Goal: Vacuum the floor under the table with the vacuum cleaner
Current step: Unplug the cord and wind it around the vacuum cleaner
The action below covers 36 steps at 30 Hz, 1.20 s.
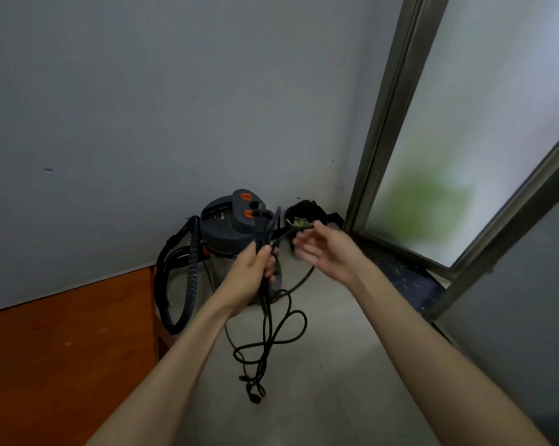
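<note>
Gripping: my left hand (251, 268) has fingers and thumb curled round a bunch of black power cord (273, 329), several strands clamped together.
Cord below grip: loops hang down from the fist, ends dangling above the floor (336, 365); plug too small to make out.
Cord above grip: strands stick up past my thumb, one runs off toward my right hand (323, 249).
R hand: fingers spread and relaxed, palm turned toward the left; blurred, looks to hold nothing, cord passes just beside the fingertips.
Vacuum cleaner (233, 226): just behind and beyond my left hand, upright in the corner, grey top w/ orange buttons.
Hose (193, 252): left of the grip, looping down the canister's side.
Table (62, 342): well left and below the grip, brown wood.
</note>
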Available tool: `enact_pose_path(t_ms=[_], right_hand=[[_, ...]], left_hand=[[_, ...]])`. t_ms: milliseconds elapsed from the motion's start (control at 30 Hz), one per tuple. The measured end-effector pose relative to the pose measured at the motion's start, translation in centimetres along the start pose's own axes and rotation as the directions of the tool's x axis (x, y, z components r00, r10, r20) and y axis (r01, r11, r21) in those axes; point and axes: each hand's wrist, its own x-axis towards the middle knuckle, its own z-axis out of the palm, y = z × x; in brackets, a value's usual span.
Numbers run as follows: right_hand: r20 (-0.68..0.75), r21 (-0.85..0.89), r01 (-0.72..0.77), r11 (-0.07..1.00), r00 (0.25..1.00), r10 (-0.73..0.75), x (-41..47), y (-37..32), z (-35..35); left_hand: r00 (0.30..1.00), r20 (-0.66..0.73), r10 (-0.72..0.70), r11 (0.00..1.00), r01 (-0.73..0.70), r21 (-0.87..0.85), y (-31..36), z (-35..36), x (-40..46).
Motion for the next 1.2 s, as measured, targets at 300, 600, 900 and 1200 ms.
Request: enact_pose_path(t_ms=[300,600,900,1200], right_hand=[[-0.114,-0.340,0.264,0.903,0.941,-0.317,-0.5,7.2,-3.7],[0.125,-0.807,0.172,0.565,0.985,-0.121,1.5,11.6,-5.0],[0.044,-0.762,0.055,0.645,0.998,-0.034,2.7,8.8,-6.5],[0.165,-0.828,0.271,0.490,0.954,-0.248,0.7,6.3,-8.5]], left_hand=[[0.999,0.003,0.038,0.958,-0.036,-0.285,5.2,-0.1,1.5],[0.995,-0.050,0.082,0.788,-0.095,-0.608,10.9,-0.4,1.4],[0.967,-0.252,0.050,0.739,-0.205,-0.642,12.1,-2.8,2.0],[0.867,-0.494,-0.074,0.760,-0.271,-0.590,9.4,-4.6,3.6]])
